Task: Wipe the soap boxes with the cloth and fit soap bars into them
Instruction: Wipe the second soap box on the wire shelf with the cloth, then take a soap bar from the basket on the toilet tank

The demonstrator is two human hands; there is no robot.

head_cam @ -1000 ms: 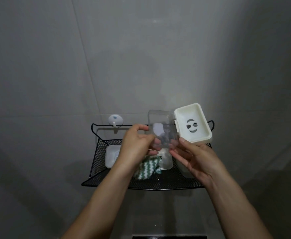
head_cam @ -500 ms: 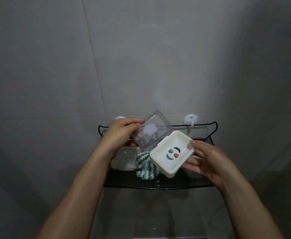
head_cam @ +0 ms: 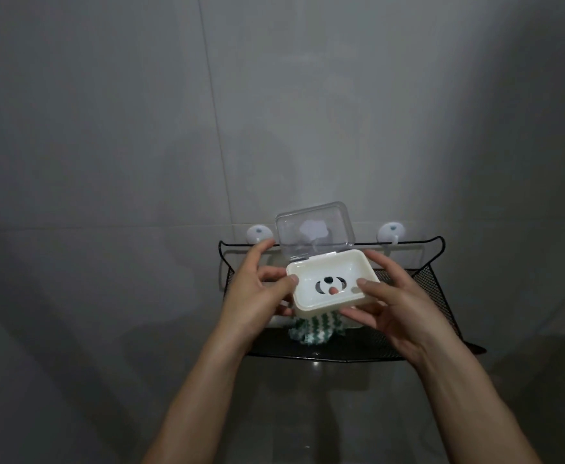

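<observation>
Overhead, one soap box (head_cam: 333,283) held in the air in front of a black mesh shelf (head_cam: 432,296) fixed to a grey tiled wall (head_cam: 140,128). Box is white, its clear lid (head_cam: 314,232) hinged open and standing up at the far edge. Tray inside shows cut-out holes; no soap bar visible in it.

Left hand (head_cam: 257,296) grips the box's left end, thumb on the rim, fingers curled underneath. Right hand (head_cam: 395,306) grips the right end, thumb lying on the tray floor, fingers curled under the base. Both hands clamped on the same box.

Cloth (head_cam: 311,329), one, green and white striped, lies bunched on the shelf directly below the box; box and hands cover most of it. Other pale shapes on the shelf behind the hands are mostly hidden; cannot tell what they are or how many.

Two white suction hooks (head_cam: 391,233) on the wall carry the shelf's top rail, one either side of the lid. The left one is partly covered by the left hand's fingertips.
</observation>
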